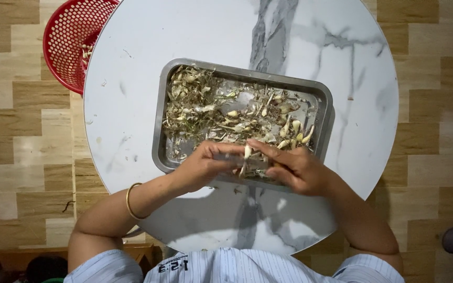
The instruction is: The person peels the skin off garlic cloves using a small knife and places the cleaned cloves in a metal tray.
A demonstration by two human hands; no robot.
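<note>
**Garlic clove held over the tray**

A small pale garlic clove [247,152] is pinched between the left hand [203,165] and right hand [297,169], at the metal tray [159,131]'s near rim. It is judged light, firm and papery-skinned, best gripped at its ends. Beyond, peelings [195,105] are heaped; a red basket [72,42] stands farthest.

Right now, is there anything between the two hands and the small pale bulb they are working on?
Nothing visible. The left hand and the right hand both touch the pale bulb directly, over the near edge of the metal tray. The peelings lie farther back in the tray.
</note>
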